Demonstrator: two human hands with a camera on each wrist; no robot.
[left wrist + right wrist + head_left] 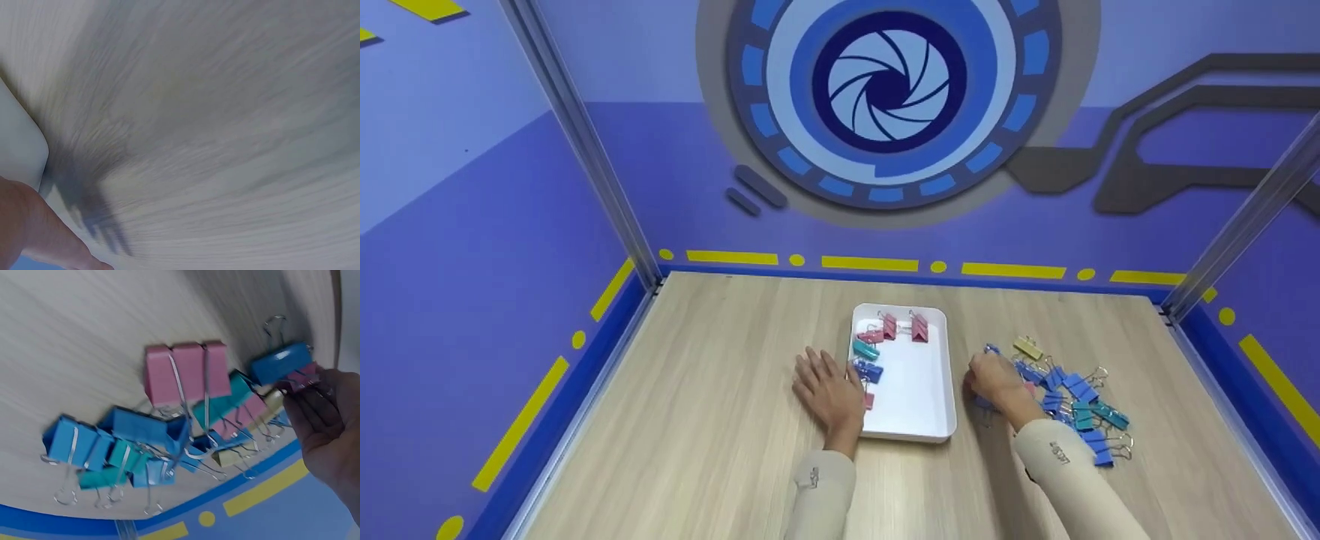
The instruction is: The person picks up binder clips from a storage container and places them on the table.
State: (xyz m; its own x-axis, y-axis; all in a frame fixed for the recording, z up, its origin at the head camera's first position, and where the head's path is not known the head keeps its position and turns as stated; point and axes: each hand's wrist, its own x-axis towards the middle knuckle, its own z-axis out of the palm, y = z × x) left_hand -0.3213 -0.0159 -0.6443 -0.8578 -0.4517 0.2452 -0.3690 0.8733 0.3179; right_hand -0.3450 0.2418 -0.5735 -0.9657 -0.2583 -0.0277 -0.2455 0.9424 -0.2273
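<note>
A white tray (913,405) holds several pink, teal and blue binder clips along its left side and far end. My left hand (831,394) lies at the tray's left edge with its fingers straight and spread; the left wrist view catches only part of this hand (48,230) beside the tray wall (19,140). To the right of the tray, my right hand (997,381) is at the near side of a pile of clips. In the right wrist view its fingertips pinch a small pink binder clip (304,376), close against a blue binder clip (281,363).
More binder clips lie heaped on the wooden table (720,420), among them a large pink clip (188,374), a teal clip (1110,414) and a yellow clip (1027,347). Purple-blue panels (660,165) wall in the table at the back and sides.
</note>
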